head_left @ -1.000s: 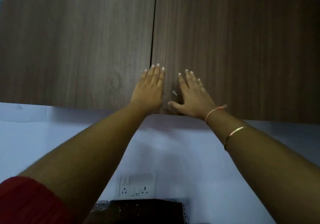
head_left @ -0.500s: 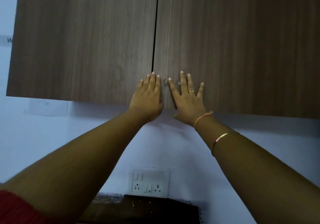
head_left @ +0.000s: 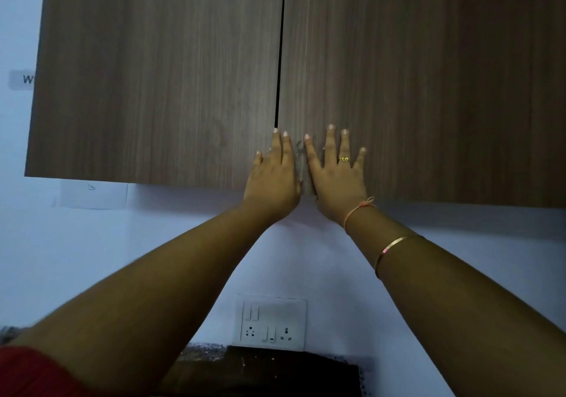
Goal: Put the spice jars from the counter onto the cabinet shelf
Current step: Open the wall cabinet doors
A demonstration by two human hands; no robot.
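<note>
A brown wood-grain wall cabinet fills the upper view, its left door and right door both closed with a thin dark gap between them. My left hand lies flat against the lower edge by the gap, fingers straight. My right hand presses flat on the right door's lower corner, fingers spread, a gold ring on one finger. A small metal piece between my hands is mostly hidden. No spice jars are in view, and the shelf is hidden behind the doors.
A white switch and socket plate sits on the pale wall below the cabinet. A dark object lies on the speckled counter at the bottom edge. A paper label hangs under the left door.
The view has tilted down a little, so the cabinet's left edge and the socket plate show more. My right hand slid slightly left with fingers spreading; both palms stay on the doors.
</note>
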